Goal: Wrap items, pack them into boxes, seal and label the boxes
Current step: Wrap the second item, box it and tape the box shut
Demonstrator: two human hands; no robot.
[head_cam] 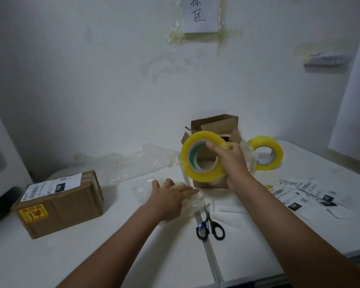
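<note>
A white table (50, 256) carried a sealed, labelled cardboard box (59, 202) at the left, clear plastic wrap (133, 165), an open box (213, 129), a second yellow tape roll (266, 152), scissors (210, 225) and loose shipping labels (303, 196) at the right

a white table (50, 262) is set against a pale, scuffed wall (92, 80). a handwritten paper sign (200, 14) is fixed to the wall with yellowed tape; dim, even light is cast throughout.
</note>
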